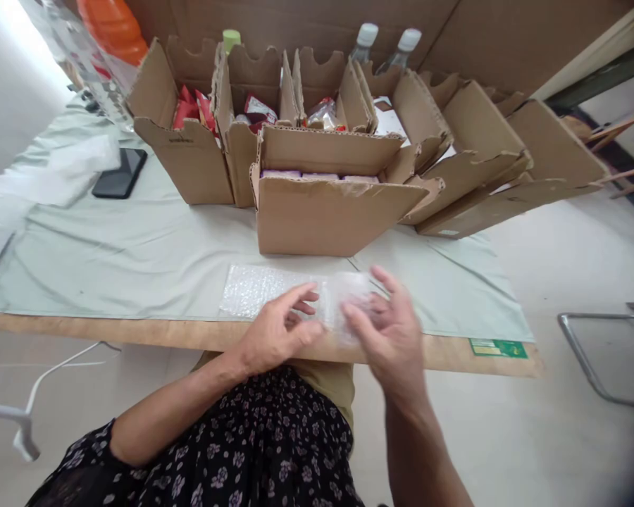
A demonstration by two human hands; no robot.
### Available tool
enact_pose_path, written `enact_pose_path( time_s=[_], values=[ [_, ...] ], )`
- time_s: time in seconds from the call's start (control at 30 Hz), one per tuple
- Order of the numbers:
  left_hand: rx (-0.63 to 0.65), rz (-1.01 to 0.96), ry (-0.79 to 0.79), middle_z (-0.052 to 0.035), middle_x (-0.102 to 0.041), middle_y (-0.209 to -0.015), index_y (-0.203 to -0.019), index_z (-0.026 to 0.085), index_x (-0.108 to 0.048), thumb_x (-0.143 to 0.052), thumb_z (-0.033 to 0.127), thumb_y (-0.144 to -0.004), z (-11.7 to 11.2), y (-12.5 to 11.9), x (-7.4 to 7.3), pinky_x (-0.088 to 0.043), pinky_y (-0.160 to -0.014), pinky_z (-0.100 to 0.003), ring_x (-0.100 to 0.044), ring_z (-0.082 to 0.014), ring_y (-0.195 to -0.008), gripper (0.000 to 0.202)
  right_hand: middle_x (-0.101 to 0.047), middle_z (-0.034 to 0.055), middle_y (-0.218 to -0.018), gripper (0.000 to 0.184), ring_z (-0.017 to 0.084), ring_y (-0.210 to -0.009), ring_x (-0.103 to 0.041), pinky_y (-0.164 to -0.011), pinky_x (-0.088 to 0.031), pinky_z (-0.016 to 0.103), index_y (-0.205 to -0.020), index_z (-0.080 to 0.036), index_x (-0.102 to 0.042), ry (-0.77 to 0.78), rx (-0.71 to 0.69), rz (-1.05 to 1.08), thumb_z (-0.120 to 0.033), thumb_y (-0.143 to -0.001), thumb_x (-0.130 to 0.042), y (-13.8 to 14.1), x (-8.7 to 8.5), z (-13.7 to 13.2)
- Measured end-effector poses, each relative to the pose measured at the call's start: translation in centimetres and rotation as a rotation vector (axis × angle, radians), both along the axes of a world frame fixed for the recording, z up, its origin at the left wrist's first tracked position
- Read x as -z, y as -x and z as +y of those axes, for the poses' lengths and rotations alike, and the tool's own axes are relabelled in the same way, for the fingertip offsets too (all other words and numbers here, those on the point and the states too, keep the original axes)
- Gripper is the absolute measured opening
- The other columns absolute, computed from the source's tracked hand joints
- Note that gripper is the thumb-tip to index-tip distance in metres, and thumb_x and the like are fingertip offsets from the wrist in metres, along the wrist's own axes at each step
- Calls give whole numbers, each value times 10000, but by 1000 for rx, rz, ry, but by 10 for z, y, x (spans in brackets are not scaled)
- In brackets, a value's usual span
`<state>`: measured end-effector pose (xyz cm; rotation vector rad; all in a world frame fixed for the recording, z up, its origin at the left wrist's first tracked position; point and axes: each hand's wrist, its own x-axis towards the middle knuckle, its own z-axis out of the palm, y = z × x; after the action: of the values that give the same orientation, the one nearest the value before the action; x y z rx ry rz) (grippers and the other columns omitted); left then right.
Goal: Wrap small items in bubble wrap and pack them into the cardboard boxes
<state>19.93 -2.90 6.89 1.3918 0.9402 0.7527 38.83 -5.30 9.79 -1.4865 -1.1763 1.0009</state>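
Bubble wrap [251, 290] lies at the desk's [137, 329] six o'clock, maybe being folded. The left hand [277, 331] is half open, seemingly gripping nothing; the blurry right hand [394, 334], at three o'clock, curls, grip unclear. Next may need careful lining up.

Packing workplace, room type uncertain: cloth-covered table [137, 260]; cut-down cardboard boxes [306, 220] holding packets [187, 109]; bubble wrap [249, 289].

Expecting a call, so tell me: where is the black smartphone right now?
In the head view, the black smartphone lies at the left on the pale green cloth, between the whitish plastic wrapping and the leftmost cardboard box.
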Motion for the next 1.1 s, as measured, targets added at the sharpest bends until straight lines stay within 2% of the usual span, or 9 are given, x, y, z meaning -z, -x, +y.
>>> enact_pose_path(
  time_s=[0.13,0.23,0.37,0.5,0.67,0.77,0.87,1.03,1.1],
  values=[
    [-249,71,92,-103,-750,-1129,-1319,141,-636,-649,529,-912,13,31,0,-570,-852,-335,-706,-238,-1007,562,-753,82,-1121,724,195,-897,-741,-746,-636,338,-1568,-258,-416,11,-309,52,-386,-920,-713,40,9,11],
    [-333,379,-74,-42,-742,-923,-1133,153,-712,-577,368,-923,22,45,7,-534,-798,-315,-660,-190,-829,330,-763,62,-1063,443,175,-828,-715,-768,-624,357,-1394,-247,-596,-60,-225,-32,-404,-982,-636,34,17,17],
    [-312,760,-190,-38,-730,-840,-1402,137,-622,-605,287,-905,27,53,19,-527,-783,-339,-653,-203,-737,519,-762,58,-1038,265,151,-717,-653,-713,-586,330,-1182,-217,-710,-60,-231,-287,-338,-966,-616,17,35,25],
    [-282,997,-253,-54,-741,-856,-1531,150,-496,-645,293,-930,27,56,25,-541,-757,-340,-695,-244,-801,635,-754,74,-1095,259,170,-781,-665,-847,-581,356,-1138,-193,-731,-54,-324,-435,-280,-944,-583,16,53,31],
    [-383,998,-612,-153,-701,-1198,-1501,155,-518,-639,267,-965,20,59,25,-550,-911,-415,-655,-298,-1073,561,-742,89,-1123,309,180,-780,-663,-859,-587,360,-1180,-193,-730,-42,-376,-479,-322,-954,-562,18,58,36],
    [-246,995,-767,-157,-682,-1242,-1314,196,-674,-555,196,-996,17,60,27,-539,-912,-458,-619,-314,-1092,340,-739,92,-1151,333,178,-761,-655,-858,-589,374,-1216,-201,-721,-35,-399,-498,-322,-945,-570,19,54,35],
    [-137,1009,-764,-156,-689,-1176,-1155,193,-739,-533,159,-984,18,64,31,-540,-868,-464,-608,-315,-1037,270,-739,94,-1168,318,172,-756,-654,-815,-582,360,-1192,-204,-725,-59,-376,-482,-334,-944,-573,15,51,30],
    [-307,968,-740,-176,-660,-1244,-1335,152,-661,-593,250,-974,20,78,35,-532,-938,-486,-600,-324,-1093,380,-752,78,-970,389,181,-670,-616,-687,-521,350,-1122,-194,-720,-7,-40,-579,-511,-930,-601,-4,50,27],
    [-294,1002,-706,-178,-665,-1236,-1301,156,-680,-607,244,-948,21,80,36,-531,-945,-505,-603,-340,-1103,371,-735,72,-870,409,204,-680,-609,-693,-489,363,-989,-203,-721,78,-41,-682,-587,-892,-619,-4,51,32]
  ],
)
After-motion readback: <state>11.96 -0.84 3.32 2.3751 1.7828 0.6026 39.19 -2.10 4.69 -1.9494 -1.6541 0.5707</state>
